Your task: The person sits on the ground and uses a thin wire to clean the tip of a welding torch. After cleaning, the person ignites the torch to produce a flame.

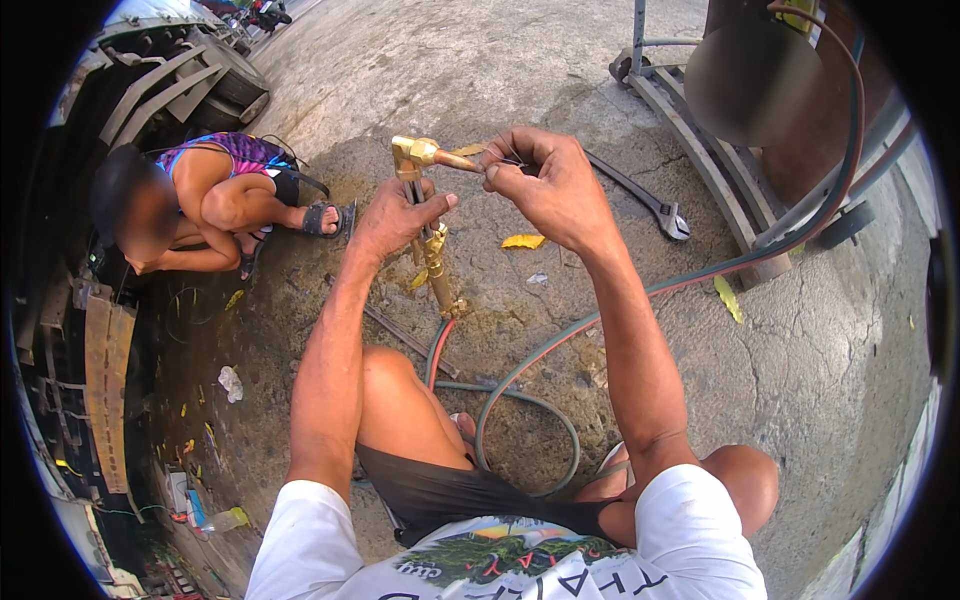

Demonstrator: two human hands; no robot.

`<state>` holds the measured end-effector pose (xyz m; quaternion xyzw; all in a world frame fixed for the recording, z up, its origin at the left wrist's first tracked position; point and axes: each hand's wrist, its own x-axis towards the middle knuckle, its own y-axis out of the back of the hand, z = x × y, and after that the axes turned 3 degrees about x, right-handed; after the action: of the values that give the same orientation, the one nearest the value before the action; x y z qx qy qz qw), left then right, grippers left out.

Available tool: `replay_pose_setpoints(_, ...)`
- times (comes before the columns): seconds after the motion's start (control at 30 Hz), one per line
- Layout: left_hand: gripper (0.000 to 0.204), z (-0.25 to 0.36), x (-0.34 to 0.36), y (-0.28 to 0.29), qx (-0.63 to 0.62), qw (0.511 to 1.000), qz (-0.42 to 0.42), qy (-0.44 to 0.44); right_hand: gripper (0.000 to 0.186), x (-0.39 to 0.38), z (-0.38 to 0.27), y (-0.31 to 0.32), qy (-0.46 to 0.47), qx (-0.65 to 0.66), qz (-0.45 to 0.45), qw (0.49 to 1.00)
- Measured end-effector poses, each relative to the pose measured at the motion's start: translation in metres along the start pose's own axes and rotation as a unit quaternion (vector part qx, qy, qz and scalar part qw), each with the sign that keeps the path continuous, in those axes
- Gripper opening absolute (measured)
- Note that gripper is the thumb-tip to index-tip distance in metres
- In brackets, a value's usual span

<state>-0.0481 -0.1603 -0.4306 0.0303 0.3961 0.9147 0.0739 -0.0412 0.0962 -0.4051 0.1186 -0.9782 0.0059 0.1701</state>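
A brass cutting torch (437, 262) stands upright before me, its angled head at the top and its copper-coloured nozzle pointing right. My left hand (393, 220) is closed round the tubes just below the head, thumb stretched to the right. At the nozzle's end, my right hand (548, 185) is closed in a pinch on a thin wire (512, 158), with fine strands sticking out between the fingers. Whether the wire goes into the nozzle's hole is too small to tell. Red and green hoses (437, 352) run from the torch's lower end.
The hoses loop on the concrete and run right to a wheeled metal cart (690, 140) carrying a rusty cylinder (835, 150). An adjustable wrench (668, 215) lies beyond my right wrist. Another person (210, 195) crouches at left beside a truck's wheel (225, 80) and metal strips (105, 370).
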Motion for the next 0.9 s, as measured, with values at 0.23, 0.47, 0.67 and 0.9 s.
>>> replay_pose_setpoints(0.23, 0.039, 0.000, 0.001, 0.001, -0.009, 1.000, 0.000, 0.007, 0.022, -0.006, -0.006, 0.002, 0.019, -0.031, 0.007, 0.999)
replay_pose_setpoints(0.47, 0.038, 0.004, 0.001, 0.001, 0.005, 1.000, 0.006, 0.014, 0.022, -0.011, 0.002, -0.002, 0.026, -0.027, 0.021, 0.999)
replay_pose_setpoints(0.67, 0.036, 0.004, 0.002, 0.000, -0.002, 1.000, 0.007, 0.020, 0.017, -0.012, 0.004, -0.012, 0.047, 0.004, 0.069, 0.996)
replay_pose_setpoints(0.9, 0.037, 0.006, 0.003, 0.001, 0.001, 1.000, 0.008, 0.020, 0.017, -0.012, 0.017, -0.019, 0.086, -0.003, 0.118, 0.989)
